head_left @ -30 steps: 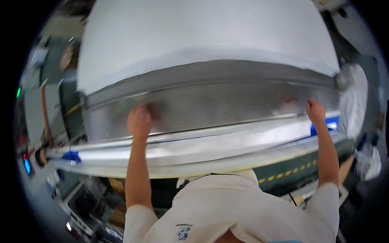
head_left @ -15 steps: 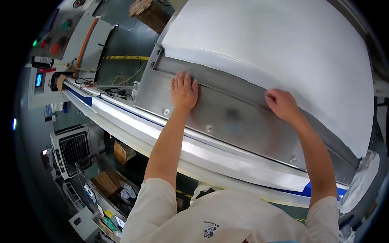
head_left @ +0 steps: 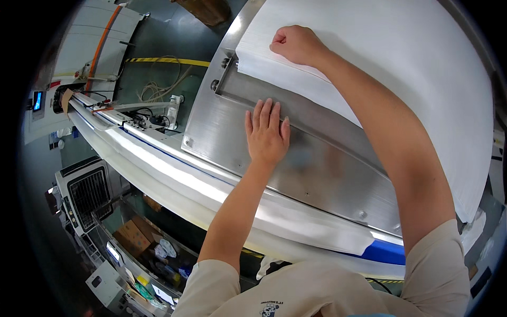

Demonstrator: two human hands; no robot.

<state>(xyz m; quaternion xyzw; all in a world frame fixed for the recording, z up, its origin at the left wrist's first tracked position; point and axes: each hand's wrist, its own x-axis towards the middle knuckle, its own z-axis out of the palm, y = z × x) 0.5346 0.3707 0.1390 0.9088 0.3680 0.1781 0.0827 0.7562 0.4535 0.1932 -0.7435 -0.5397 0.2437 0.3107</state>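
Observation:
A large stack of white paper sheets [head_left: 401,68] lies on a brushed metal table, its near edge slightly wavy. My right hand [head_left: 298,46] is curled into a loose fist on top of the stack, near its far left corner. Nothing shows between its fingers. My left hand [head_left: 268,136] lies flat with fingers stretched out on the metal plate [head_left: 311,174], its fingertips at the raised lip in front of the stack. A gap separates this hand from the paper.
Along the table's near side runs a long white covered rail [head_left: 211,185] with a blue strip at its right end. A white cooler unit [head_left: 90,195] and an open cardboard box [head_left: 137,238] stand at the lower left. Loose cables [head_left: 158,92] lie on the floor to the left.
My right hand has moved far and left, from the stack's near edge onto its top by the far left corner. My left hand has shifted slightly on the plate. The view has turned a little.

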